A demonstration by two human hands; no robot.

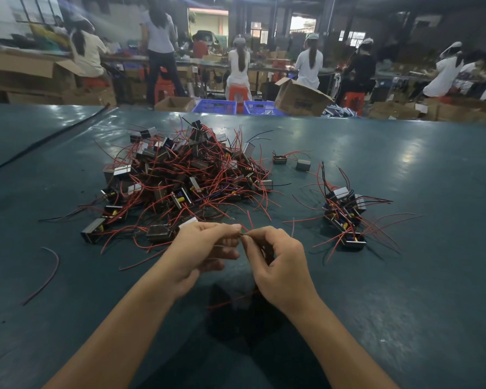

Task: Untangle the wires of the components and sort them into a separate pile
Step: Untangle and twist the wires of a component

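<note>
The green counter carries a big tangled pile of components in the middle and a small sorted pile well apart to its right. Beyond its far edge stand two blue crates; what is in them cannot be seen. The left hand and the right hand pinch one red wire with curled fingers. Its short visible piece runs about left to right between the fingertips.

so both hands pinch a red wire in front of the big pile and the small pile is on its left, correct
No: the head view shows the small pile on the right of the big pile. The left hand and right hand do pinch a red wire.
</note>
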